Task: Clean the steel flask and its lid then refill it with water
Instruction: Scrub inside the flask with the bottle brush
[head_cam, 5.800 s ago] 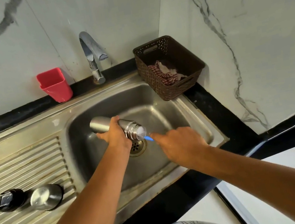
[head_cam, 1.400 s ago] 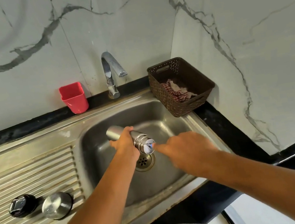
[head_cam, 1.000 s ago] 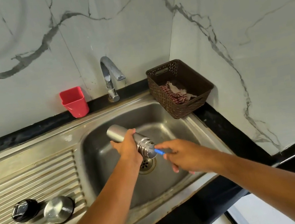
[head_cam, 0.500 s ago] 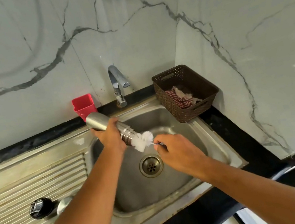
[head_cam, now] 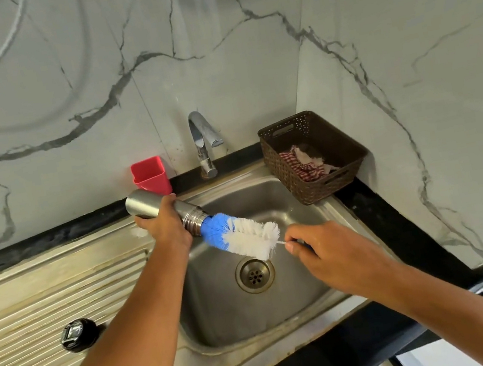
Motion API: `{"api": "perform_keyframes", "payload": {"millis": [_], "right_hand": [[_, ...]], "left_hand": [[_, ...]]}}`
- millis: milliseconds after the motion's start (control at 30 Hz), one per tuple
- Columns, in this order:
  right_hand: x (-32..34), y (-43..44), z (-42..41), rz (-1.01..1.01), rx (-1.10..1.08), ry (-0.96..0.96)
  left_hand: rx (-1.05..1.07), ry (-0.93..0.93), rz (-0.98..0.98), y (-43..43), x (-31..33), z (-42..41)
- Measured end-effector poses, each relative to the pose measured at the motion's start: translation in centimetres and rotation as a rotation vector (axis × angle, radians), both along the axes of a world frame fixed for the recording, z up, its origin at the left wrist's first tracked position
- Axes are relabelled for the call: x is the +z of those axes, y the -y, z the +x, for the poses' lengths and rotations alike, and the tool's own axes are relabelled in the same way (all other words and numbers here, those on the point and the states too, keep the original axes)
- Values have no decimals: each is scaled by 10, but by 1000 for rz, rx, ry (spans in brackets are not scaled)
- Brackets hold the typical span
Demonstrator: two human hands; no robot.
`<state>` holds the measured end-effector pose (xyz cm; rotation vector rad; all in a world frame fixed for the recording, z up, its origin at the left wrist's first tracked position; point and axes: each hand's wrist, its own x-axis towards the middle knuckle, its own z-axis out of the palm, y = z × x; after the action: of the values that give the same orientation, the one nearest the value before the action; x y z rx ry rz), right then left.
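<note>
A: Which step is this?
B: Brushing inside the flask. The left hand grips it, tilted over the sink's back-left edge. The right hand clasps the handle of the brush, bristles mostly outside the mouth.
A: Next?
B: Likely a rinse at the tap behind the sink; the lid sits left of it.
</note>
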<state>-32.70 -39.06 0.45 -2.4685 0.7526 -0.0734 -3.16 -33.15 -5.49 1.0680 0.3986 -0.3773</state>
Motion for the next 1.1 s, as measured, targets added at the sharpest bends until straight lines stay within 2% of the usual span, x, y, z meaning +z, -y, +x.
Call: {"api": "perform_keyframes", "payload": {"millis": [367, 633, 900, 1100], "right_hand": [[-3, -3, 12, -48, -17, -104], [-6, -11, 14, -100, -16, -63], [0, 3, -28, -132, -70, -100], [-11, 16, -31, -48, -184, -51]], "left_hand": [[-13, 8, -16, 3, -4, -7], [-62, -19, 5, -3, 1, -6], [92, -54, 51, -27, -8, 23], [-62, -30, 27, -27, -15, 13]]}}
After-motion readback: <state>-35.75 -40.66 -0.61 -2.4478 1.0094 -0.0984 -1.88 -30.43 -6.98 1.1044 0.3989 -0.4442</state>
